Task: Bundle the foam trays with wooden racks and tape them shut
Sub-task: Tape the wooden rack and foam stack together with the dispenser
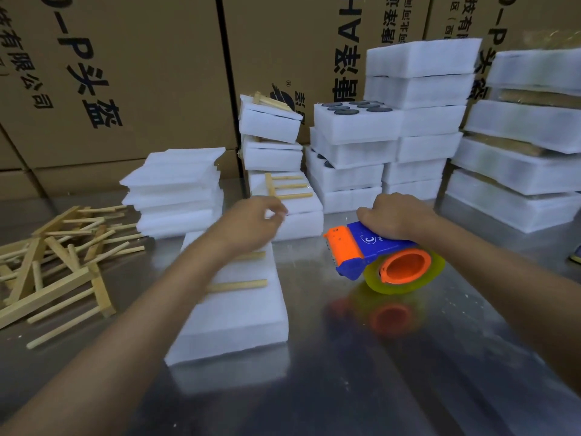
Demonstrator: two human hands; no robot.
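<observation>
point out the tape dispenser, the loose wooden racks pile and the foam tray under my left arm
tape dispenser [371,243]: head view, blue body
loose wooden racks pile [59,256]: head view, middle of pile
foam tray [242,322]: head view, bare top surface

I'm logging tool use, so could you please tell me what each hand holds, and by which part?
The right hand grips the tape dispenser by its blue top. The left hand holds nothing clearly visible.

A wooden rack [239,284] lies on the near foam tray [239,322], loose racks [59,256] piled left.
</observation>
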